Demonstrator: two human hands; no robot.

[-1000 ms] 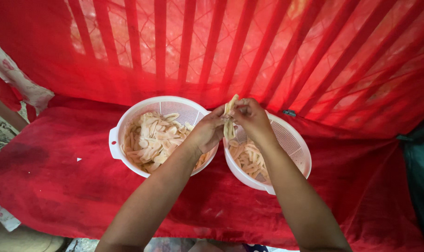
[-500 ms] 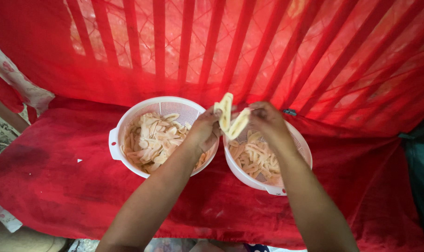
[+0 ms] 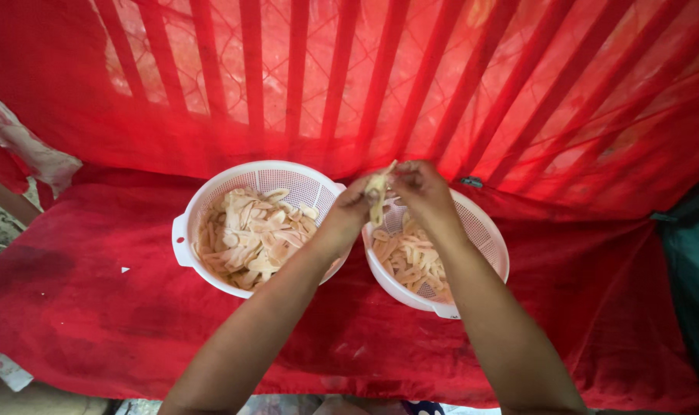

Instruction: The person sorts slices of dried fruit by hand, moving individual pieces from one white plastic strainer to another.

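Two white perforated plastic baskets stand side by side on a red cloth. The left basket (image 3: 192, 223) is heaped with pale flat slices (image 3: 253, 234). Fewer pale strips (image 3: 411, 261) lie in the right basket (image 3: 488, 238). My left hand (image 3: 353, 207) and my right hand (image 3: 415, 184) meet above the gap between the baskets. Together they pinch one pale, limp strip (image 3: 378, 192), which hangs down from the fingers.
The red cloth (image 3: 96, 307) covers the surface and rises behind over slanted bars (image 3: 295, 84). A patterned white fabric (image 3: 26, 150) shows at the left edge. A dark teal surface (image 3: 691, 253) lies at the right.
The hands have shifted slightly left and drawn together. The strip, spread in a V half a second ago, now hangs as one narrow piece between the fingers.
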